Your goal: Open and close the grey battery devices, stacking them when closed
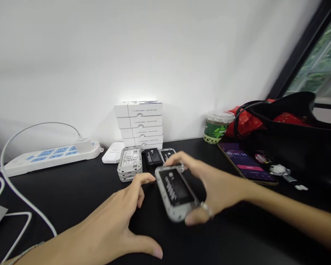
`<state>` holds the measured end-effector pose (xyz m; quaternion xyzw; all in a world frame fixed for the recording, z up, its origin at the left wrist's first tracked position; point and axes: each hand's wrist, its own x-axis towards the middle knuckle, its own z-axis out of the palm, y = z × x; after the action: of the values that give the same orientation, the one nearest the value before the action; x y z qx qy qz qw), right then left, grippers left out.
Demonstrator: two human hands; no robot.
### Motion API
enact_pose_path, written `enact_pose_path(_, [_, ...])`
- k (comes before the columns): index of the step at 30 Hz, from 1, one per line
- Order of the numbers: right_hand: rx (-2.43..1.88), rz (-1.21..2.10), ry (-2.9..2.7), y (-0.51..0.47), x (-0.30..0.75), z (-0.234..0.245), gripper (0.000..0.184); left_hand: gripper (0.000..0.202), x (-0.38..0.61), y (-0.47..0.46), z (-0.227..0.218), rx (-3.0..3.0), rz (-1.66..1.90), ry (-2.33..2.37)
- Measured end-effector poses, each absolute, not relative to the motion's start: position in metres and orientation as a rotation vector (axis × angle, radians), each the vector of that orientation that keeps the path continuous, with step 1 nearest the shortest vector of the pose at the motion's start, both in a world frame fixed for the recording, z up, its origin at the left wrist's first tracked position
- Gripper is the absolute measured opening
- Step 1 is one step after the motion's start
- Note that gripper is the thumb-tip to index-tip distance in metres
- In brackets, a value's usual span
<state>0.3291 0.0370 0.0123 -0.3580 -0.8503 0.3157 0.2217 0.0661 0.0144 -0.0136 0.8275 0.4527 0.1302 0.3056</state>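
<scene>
My right hand (201,184) grips a white-framed portable device (175,191) by its right side, thumb at the near end. A black battery marked 3000mAh (171,182) sits in the device's open back, which faces up and is tilted. To the left, my left hand (127,221) is open above the table, its index fingertip close to the device's edge; I cannot tell if it touches. Beyond the hands stands a stack of similar devices without batteries (129,162). Loose black batteries (153,157) lie beside it, and another device with a battery (168,153) is partly hidden behind my right hand.
Several white boxes (146,121) are stacked against the wall, with white covers (112,152) beside them. A power strip (55,156) with cables lies left. On the right are a lidded drink cup (216,127), a phone (245,163), a small charm (287,175) and a black bag (298,143).
</scene>
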Motion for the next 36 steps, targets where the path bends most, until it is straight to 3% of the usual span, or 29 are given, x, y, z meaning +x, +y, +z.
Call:
enact_pose_path(4, [-1.149,0.688,-2.306,0.081,0.375,0.025,0.075,0.094,0.066,0.013,-0.010,2.136,0.267,1.251])
enact_pose_path(9, [-1.319,0.720,-2.367,0.123,0.402,0.021,0.074,0.080,0.059,0.014,-0.009,2.182,0.278,1.161])
enact_pose_path(15, [-1.286,0.761,-2.402,0.140,0.401,0.009,0.070,0.081,0.063,0.009,-0.013,2.213,0.312,1.154])
enact_pose_path(20, [-1.292,0.794,-2.420,0.135,0.402,0.009,0.079,0.042,0.055,0.039,0.018,2.421,0.745,1.149])
enact_pose_path(23, [-1.339,0.603,-2.252,0.114,0.402,0.008,0.085,0.063,0.034,0.077,0.041,2.452,0.564,1.315])
enact_pose_path(26, [-1.278,0.518,-2.102,0.085,0.398,0.000,0.068,0.079,0.015,0.107,0.047,2.415,0.416,1.306])
enact_pose_path(29, [-1.212,0.583,-2.097,0.061,0.394,-0.009,0.064,0.094,0.010,0.118,0.039,2.408,0.363,1.284])
enact_pose_path(36, [-1.161,0.576,-2.097,0.052,0.392,-0.012,0.065,0.087,0.019,0.103,0.038,2.464,0.330,1.279])
